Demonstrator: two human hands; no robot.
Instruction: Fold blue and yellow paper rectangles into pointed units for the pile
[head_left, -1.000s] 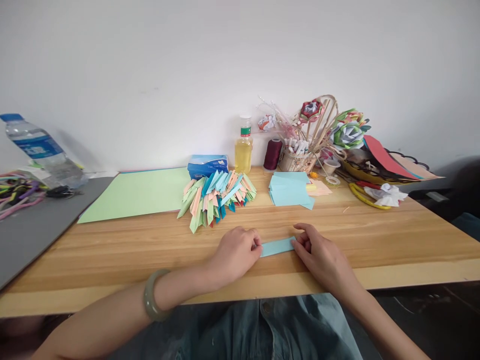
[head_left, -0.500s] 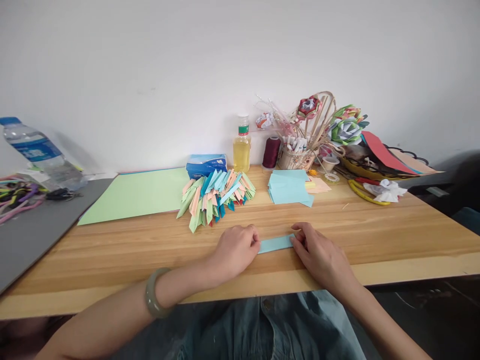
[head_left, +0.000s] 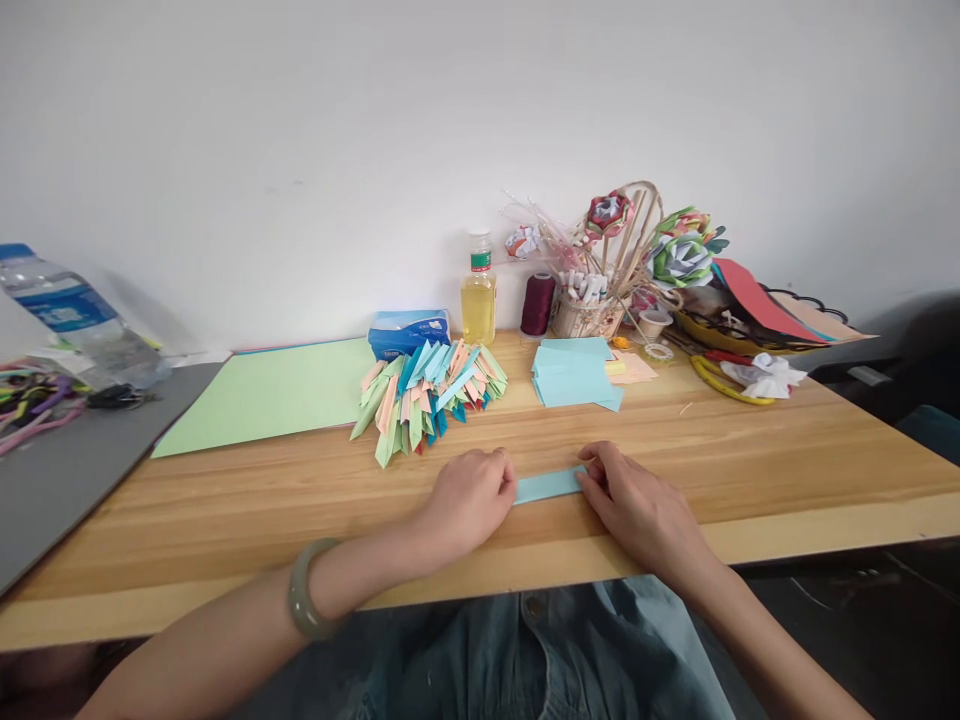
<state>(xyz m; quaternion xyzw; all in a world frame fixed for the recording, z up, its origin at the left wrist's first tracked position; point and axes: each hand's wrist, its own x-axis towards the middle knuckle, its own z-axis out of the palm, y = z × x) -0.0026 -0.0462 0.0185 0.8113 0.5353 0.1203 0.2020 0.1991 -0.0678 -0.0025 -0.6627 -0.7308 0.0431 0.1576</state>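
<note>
Grip: left hand (head_left: 480,495) pinched on nine-o'clock end of light-blue paper strip (head_left: 547,486), right hand (head_left: 636,500) on three-o'clock end | strip on bench (head_left: 772,455) | change: hold barely shifted; strip seemingly kept steady | ten o'clock: folded paper pieces (head_left: 427,393) | twelve: light-blue paper sheets (head_left: 571,373)
</note>
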